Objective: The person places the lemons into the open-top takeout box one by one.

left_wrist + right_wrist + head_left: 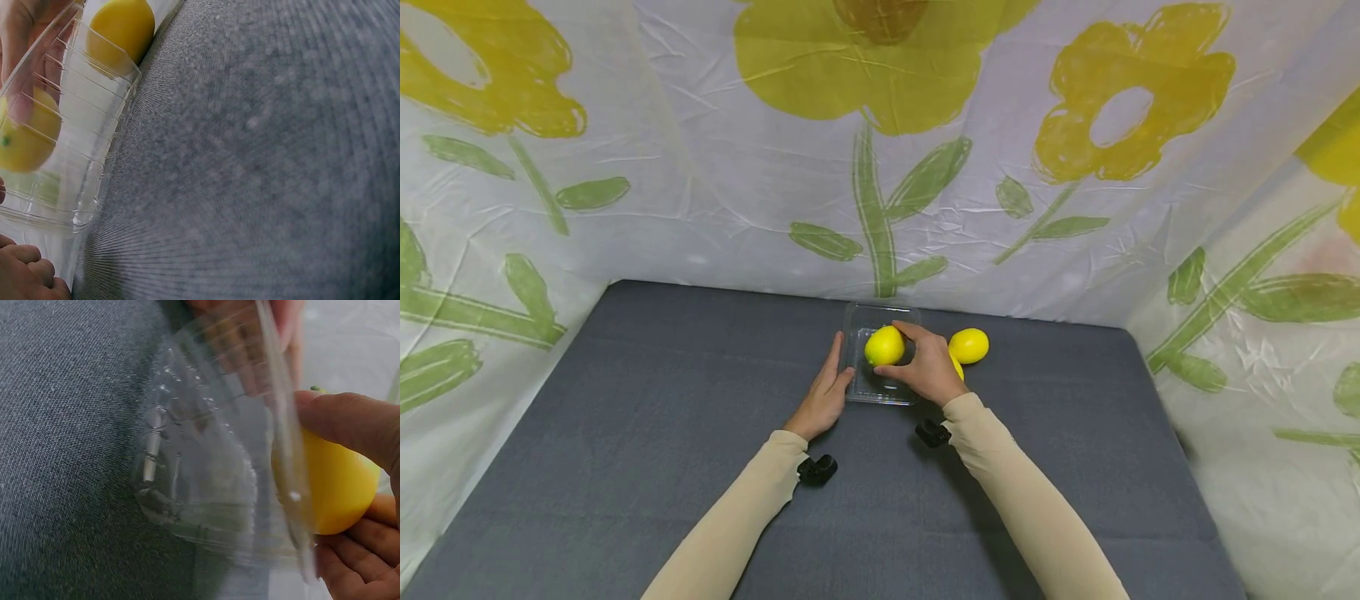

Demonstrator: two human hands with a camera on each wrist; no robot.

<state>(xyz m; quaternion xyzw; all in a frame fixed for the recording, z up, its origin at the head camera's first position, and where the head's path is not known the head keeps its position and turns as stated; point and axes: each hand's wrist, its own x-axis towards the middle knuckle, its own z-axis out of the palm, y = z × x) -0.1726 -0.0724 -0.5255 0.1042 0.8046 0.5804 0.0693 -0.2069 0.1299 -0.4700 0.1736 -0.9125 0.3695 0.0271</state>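
Observation:
A clear plastic container [883, 398] stands on the grey cloth near the back of the table. My left hand [822, 402] holds its left side, with the fingers along the outer wall and the thumb at the rim. Between thumb and fingers, my right hand [934, 367] grips a yellow lemon [884, 345]. In the right wrist view that lemon [340, 481] is at the container's rim, partly seen through the clear wall. Just right of the container lies another lemon [970, 345], and a further lemon [957, 367] is mostly hidden behind my right hand.
Grey cloth [662, 433] covers the table around the container. A white curtain with yellow flowers [715, 217] hangs right behind the table's back edge and along both sides. Each wrist carries a small black camera [817, 470].

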